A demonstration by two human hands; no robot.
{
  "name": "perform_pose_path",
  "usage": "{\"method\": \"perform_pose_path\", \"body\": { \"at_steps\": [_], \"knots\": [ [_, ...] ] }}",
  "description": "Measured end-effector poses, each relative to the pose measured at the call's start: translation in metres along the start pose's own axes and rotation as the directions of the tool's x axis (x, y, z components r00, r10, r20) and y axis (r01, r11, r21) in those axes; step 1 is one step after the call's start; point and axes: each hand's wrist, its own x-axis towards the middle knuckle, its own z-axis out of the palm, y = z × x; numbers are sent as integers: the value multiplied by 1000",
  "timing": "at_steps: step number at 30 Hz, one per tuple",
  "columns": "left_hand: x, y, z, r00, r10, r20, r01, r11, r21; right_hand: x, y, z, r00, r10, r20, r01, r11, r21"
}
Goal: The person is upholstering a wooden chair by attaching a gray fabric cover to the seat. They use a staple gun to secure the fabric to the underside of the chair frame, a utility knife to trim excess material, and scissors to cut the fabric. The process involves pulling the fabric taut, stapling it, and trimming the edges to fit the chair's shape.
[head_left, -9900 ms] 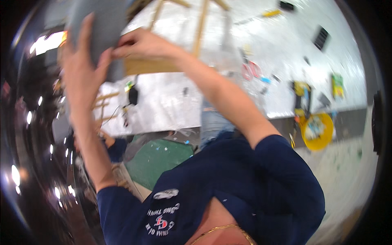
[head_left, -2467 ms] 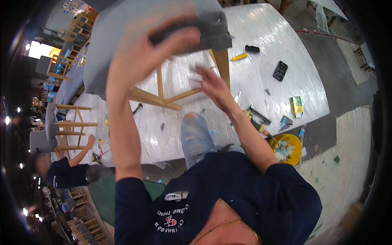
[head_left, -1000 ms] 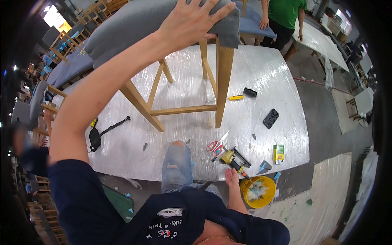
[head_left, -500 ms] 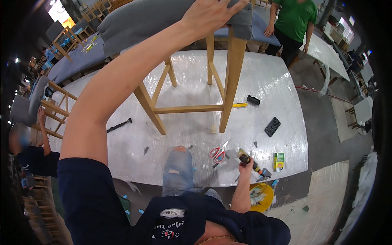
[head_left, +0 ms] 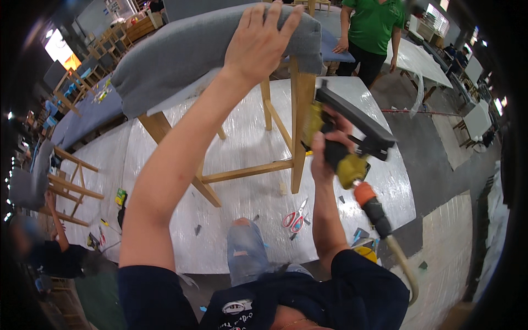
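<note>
My left hand (head_left: 261, 41) is raised and pressed flat on the grey padded seat (head_left: 181, 55) of a wooden stool (head_left: 297, 126) that stands on the wrapped white table (head_left: 242, 159). My right hand (head_left: 330, 146) grips a yellow and black pneumatic staple gun (head_left: 352, 140), lifted close to the stool's front leg under the seat edge. An orange coupling (head_left: 366, 198) and a pale air hose (head_left: 404, 269) hang down from the gun's handle.
Red-handled scissors (head_left: 294, 217) lie on the table near my knee. A person in a green shirt (head_left: 371, 27) stands at the far side. More wooden stool frames (head_left: 69, 184) and another person (head_left: 49, 253) are on the left. A yellow bucket (head_left: 363, 254) sits by the table's edge.
My right hand was down by the table's edge among the tools; it has now risen holding the staple gun up to the stool leg. My left hand stays on the grey seat.
</note>
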Motion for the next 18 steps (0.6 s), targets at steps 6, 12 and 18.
{"method": "perform_pose_path", "body": {
  "at_steps": [6, 12, 18],
  "knots": [
    [-6, 2, 18, 997, -46, -64, 47, 999, -1, 12, 4, 64, 944, 293, 154, -322, 919, 226],
    [-5, 7, 18, 994, -5, -107, 5, 1000, 2, 3, 24, 89, 996, 86, -1, -85, 991, 104],
    [-7, 10, 10, 995, 32, -96, -26, 998, 65, 19, 13, 88, 986, -160, -40, 161, 987, 20]
  ]
}}
